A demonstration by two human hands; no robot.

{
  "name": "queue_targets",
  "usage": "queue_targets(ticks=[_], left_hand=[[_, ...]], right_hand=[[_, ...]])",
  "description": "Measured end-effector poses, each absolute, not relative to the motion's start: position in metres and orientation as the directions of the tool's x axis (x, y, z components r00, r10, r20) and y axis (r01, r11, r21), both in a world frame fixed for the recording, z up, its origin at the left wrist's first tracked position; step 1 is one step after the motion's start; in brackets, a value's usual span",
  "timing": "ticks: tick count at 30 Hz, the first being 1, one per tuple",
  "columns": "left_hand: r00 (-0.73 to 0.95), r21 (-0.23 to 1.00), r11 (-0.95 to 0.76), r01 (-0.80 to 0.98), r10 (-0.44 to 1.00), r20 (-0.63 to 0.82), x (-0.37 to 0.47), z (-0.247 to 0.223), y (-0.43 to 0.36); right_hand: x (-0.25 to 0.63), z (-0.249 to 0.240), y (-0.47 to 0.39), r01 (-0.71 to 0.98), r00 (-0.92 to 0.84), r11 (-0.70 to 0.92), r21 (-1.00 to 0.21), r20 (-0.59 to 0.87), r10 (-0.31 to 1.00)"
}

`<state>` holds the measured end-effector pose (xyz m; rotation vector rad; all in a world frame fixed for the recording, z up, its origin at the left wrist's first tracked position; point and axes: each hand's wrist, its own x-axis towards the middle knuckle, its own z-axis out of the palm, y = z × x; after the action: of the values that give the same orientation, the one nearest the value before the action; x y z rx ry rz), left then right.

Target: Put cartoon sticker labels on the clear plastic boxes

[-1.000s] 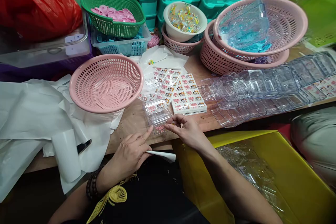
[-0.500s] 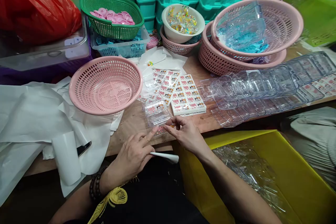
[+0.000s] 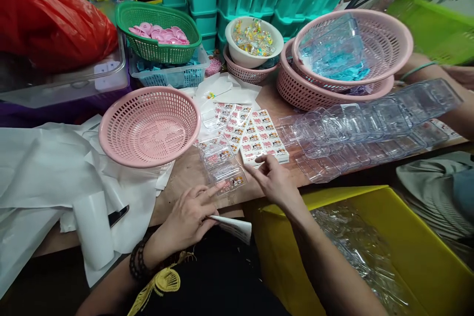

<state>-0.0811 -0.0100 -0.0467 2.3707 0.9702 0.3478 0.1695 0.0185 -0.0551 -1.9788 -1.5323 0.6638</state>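
Note:
A clear plastic case [image 3: 221, 164] lies unfolded at the table's front, with a cat-print sticker [image 3: 231, 182] on its near flap and another on its far part. My left hand [image 3: 190, 215] presses its index finger on the near flap's edge. Its lower fingers and thumb grip a folded white paper sheet [image 3: 237, 228], which sticks out to the right. To the right of the case, my right hand [image 3: 274, 180] holds nothing that I can see. Its thumb and fingers are apart, just in front of a stack of sticker sheets [image 3: 262, 136].
Overlapping clear cases [image 3: 351, 123] run along the right, where another person's arm [image 3: 440, 84] reaches in. A pink basket [image 3: 150, 158] stands left, beside loose white paper [image 3: 33, 168]. Below the table edge, a yellow bin [image 3: 403, 237] holds clear plastic pieces.
My right hand has left the case's near flap and moved right, its fingers parting. The near flap's sticker is now uncovered. Another person's arm has come in at the right.

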Motion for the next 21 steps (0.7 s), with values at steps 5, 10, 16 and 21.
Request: queue_targets(ticks=[5,10,16,21], left_hand=[[0.521,0.867,-0.280,0.413,0.853,0.027,-0.086,-0.063,0.011],[0.488,0.941,-0.141,0.307,0.872,-0.029,-0.078,-0.073,0.021],[0.721,0.872,-0.396,0.287,0.689,0.076,-0.070,-0.033,-0.007],[0.764,0.933,-0.346,0.099,0.627,0.152,-0.067,-0.017,-0.011]], right_hand=[[0.153,-0.061,0.064,0.375,0.128,-0.277,-0.885,-0.246,0.961],[0.122,-0.074,0.076,0.239,0.085,-0.329,-0.913,-0.318,0.944],[0.148,-0.076,0.042,0.073,0.035,-0.336,-0.939,-0.334,0.942],[0.231,-0.066,-0.037,-0.054,0.204,-0.334,-0.941,-0.338,0.919]])
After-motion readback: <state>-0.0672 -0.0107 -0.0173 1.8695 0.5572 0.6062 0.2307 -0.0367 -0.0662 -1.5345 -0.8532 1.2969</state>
